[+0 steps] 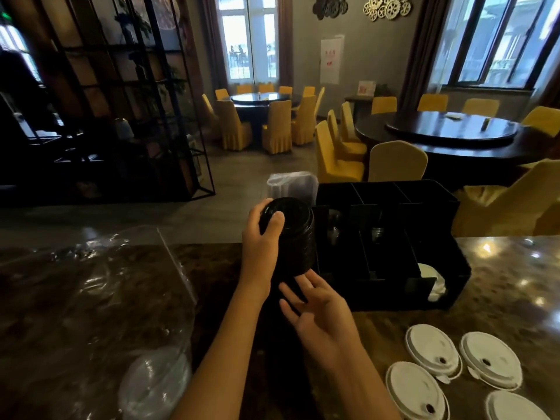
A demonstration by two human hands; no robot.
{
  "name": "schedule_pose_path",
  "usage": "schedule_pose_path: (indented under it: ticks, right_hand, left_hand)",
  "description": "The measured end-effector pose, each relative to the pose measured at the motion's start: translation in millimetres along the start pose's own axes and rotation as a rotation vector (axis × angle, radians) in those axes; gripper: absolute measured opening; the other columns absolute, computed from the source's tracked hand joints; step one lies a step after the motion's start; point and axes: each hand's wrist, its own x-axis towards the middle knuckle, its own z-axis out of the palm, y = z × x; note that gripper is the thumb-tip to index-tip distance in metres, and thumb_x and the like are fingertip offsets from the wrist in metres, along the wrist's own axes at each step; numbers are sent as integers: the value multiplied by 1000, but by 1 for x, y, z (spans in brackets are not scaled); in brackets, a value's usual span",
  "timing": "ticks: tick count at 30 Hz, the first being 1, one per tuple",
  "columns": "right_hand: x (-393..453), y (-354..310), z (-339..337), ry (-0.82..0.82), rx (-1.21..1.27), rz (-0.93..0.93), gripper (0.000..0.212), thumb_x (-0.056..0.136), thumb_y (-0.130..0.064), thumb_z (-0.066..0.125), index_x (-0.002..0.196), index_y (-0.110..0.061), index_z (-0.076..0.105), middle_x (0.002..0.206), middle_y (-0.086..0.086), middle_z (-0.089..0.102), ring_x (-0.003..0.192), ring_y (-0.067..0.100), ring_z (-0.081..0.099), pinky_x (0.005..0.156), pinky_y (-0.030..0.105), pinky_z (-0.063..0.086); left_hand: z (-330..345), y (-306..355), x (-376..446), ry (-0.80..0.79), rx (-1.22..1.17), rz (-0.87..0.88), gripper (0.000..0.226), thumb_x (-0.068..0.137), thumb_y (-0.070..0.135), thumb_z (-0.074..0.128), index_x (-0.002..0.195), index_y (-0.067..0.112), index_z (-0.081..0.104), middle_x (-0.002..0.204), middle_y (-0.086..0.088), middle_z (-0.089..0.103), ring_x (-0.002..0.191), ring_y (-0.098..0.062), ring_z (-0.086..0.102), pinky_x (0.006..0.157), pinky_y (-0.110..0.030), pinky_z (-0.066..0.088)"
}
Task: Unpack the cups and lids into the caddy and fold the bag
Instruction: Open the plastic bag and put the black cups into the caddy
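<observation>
Gripping a stack of black lids from the top, the left hand is clamped around it, thumb over the upper rim, just left of the black caddy on the marble counter. Beneath the stack, the right hand is held open, fingers spread, palm up. White lids are laid flat at the near right; a clear plastic bag is sprawled at the left.

You are in a dim dining room. Past the round table, yellow chairs stand around it, bright windows behind, a black shelf far left.
</observation>
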Motion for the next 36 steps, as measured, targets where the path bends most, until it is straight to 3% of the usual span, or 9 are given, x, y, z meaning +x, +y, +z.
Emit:
schedule_pose_path:
  ticks: [4,7,11,16,20,24,29,33,36]
  right_hand:
    - [14,13,-1,-49,92,36,69,93,8,45,152,-27,38,150,5,48,123,38,57,105,53,44]
    - [22,23,-1,-93,181,45,75,93,9,44,154,-31,32,160,2,34,124,39,57,107,53,43]
    - [30,33,0,-132,281,37,74,91,7,47,152,-33,37,160,0,35,124,37,58,109,54,41]
    - [42,44,-2,-84,438,64,92,75,9,57,153,-32,31,160,9,30,122,42,59,103,55,47]
    - [50,53,-9,-7,496,112,80,77,11,55,145,-28,40,152,15,40,122,44,58,107,58,42]
    - [51,55,-17,25,470,149,38,85,12,52,109,-18,51,146,23,48,123,44,57,109,59,40]
    - [61,47,-20,169,320,194,61,93,13,43,146,-18,40,147,25,40,127,46,51,109,56,42]
    - [59,35,-27,203,368,268,54,92,15,42,140,-9,47,143,26,39,132,49,44,109,54,42]
    - [55,33,-30,202,402,264,60,91,17,39,147,-6,39,138,26,43,137,47,40,111,53,40]
  left_hand:
    - [-4,-22,13,-9,21,-31,43,87,44,62,129,32,58,123,3,65,112,-12,64,98,-45,54]
    - [-5,-34,19,-51,49,-37,33,89,41,63,122,36,60,120,7,67,107,-6,66,94,-37,55]
    - [-8,-46,28,-73,98,-23,26,96,33,60,122,33,62,118,9,68,108,-1,65,95,-30,54]
    - [-10,-61,36,-73,256,-48,41,94,36,63,132,22,58,131,-2,59,120,-14,56,103,-41,50]
    - [-2,-74,34,-28,385,-88,48,88,30,71,130,25,50,133,-2,42,126,-20,41,104,-41,44]
    - [-2,-86,27,28,406,-162,59,84,29,75,132,28,41,134,-2,34,126,-21,37,103,-48,45]
    - [0,-86,25,52,398,-158,59,84,27,75,133,22,41,132,-7,41,123,-27,47,100,-52,49]
    - [0,-83,27,67,409,-179,59,84,27,74,133,23,42,133,-8,44,120,-25,50,94,-47,54]
    - [0,-84,26,72,425,-180,59,84,28,74,133,24,42,133,-7,45,120,-24,51,93,-45,54]
